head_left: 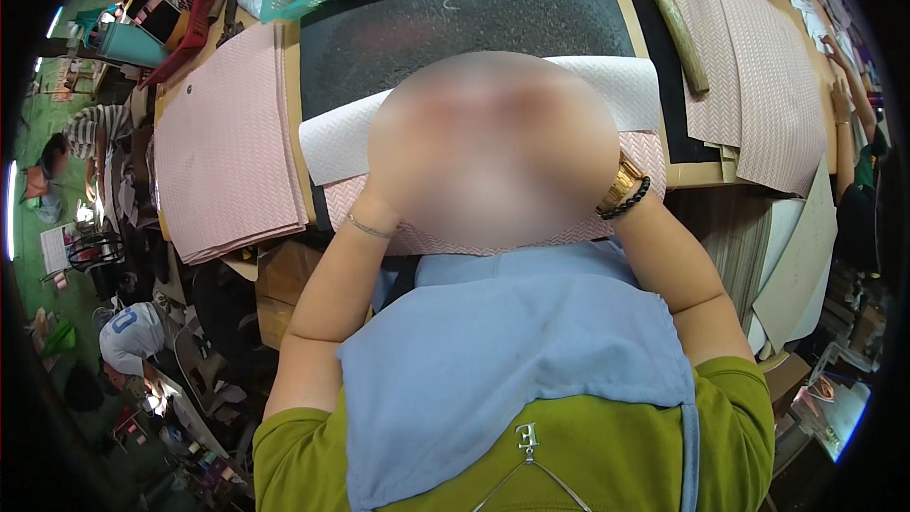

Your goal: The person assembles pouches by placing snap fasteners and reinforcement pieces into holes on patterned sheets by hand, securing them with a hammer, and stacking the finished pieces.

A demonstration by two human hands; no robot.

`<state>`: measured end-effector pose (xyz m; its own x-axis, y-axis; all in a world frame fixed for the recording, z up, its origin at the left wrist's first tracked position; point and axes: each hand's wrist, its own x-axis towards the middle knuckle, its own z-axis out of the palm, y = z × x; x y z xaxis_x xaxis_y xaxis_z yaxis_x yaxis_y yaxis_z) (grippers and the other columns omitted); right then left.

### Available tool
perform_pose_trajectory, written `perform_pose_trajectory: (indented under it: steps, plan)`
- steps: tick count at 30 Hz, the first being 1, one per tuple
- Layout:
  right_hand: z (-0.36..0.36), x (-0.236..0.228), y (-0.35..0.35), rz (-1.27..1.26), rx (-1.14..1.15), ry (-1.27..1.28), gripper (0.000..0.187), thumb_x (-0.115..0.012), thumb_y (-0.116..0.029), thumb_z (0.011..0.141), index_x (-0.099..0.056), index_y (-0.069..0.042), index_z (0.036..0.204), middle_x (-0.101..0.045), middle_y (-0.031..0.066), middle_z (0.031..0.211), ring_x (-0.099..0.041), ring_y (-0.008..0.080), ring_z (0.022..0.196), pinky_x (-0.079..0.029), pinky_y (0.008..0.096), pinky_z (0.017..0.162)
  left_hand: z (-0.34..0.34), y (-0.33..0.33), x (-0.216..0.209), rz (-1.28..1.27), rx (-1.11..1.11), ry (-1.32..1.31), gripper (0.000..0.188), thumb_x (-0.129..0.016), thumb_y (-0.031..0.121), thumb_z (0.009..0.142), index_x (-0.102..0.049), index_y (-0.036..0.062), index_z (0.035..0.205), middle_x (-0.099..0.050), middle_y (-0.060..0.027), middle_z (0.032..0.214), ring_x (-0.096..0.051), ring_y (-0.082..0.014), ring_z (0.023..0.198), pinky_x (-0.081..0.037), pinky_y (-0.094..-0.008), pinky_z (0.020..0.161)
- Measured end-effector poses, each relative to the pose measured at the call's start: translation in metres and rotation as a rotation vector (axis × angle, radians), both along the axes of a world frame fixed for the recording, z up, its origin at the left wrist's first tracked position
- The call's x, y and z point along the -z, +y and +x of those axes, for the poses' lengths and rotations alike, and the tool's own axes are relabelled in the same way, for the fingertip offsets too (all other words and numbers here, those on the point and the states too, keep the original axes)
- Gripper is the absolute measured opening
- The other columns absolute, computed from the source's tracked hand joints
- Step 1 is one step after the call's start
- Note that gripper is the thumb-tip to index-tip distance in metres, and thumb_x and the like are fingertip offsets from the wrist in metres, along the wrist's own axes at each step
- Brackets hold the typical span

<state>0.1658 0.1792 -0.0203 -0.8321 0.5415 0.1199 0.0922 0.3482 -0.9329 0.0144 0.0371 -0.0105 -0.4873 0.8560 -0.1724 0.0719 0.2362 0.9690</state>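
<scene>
Pink textured sheet (643, 155) beneath left grip (414, 137) and right grip (576, 137), both blurred, I can't tell if they're clenched

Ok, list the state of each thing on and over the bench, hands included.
Left hand: blurred, grip unreadable
Right hand: blurred, grip unreadable
White textured sheet: lying across the dark board, middle obscured
Nearest pink sheet: partly hidden
Hammer: lying down, unheld
Teal tray: upright, loaded
Left pink stack: piled, edges uneven
Right pink stack: piled, slightly fanned
</scene>
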Motion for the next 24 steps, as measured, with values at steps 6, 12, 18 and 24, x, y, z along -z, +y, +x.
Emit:
perform_pose_trajectory:
  steps: [6,12,18,24]
  plan:
    - [0.000,-0.001,-0.003,0.035,0.015,-0.009,0.014,-0.073,-0.009,0.085,-0.065,-0.004,0.095,-0.072,0.0114,0.079,-0.073,0.0265,0.071,-0.055,0.0371,0.065,-0.003,-0.001,0.001,-0.021,0.025,0.025,0.023,-0.076,0.005,0.094,-0.060,0.0045,0.110,-0.064,0.0011,0.090,-0.050,0.0012,0.072,-0.040,-0.0147,0.059]
    - [-0.005,-0.003,-0.002,0.148,0.023,0.020,0.014,-0.071,-0.008,0.083,-0.064,-0.006,0.095,-0.072,0.0116,0.077,-0.072,0.0304,0.071,-0.055,0.0406,0.065,-0.005,0.007,0.000,-0.018,0.016,0.084,0.023,-0.075,0.004,0.093,-0.060,0.0049,0.111,-0.064,0.0031,0.089,-0.048,0.0016,0.071,-0.040,-0.0151,0.061]
    - [-0.012,-0.017,0.001,0.413,-0.003,-0.116,0.014,-0.069,-0.010,0.084,-0.062,-0.009,0.096,-0.072,0.0139,0.078,-0.071,0.0360,0.075,-0.054,0.0489,0.066,0.005,0.012,-0.015,-0.051,0.082,0.478,0.019,-0.073,0.005,0.089,-0.063,0.0023,0.105,-0.066,-0.0034,0.086,-0.051,-0.0073,0.066,-0.044,-0.0247,0.062]
    - [-0.010,-0.019,0.010,0.519,-0.123,-0.231,0.013,-0.068,-0.014,0.086,-0.060,-0.010,0.096,-0.070,0.0154,0.081,-0.070,0.0396,0.078,-0.054,0.0518,0.068,-0.001,-0.005,0.001,0.085,0.127,0.584,0.013,-0.075,0.009,0.086,-0.077,0.0058,0.098,-0.066,-0.0113,0.085,-0.065,-0.0230,0.066,-0.052,-0.0353,0.062]
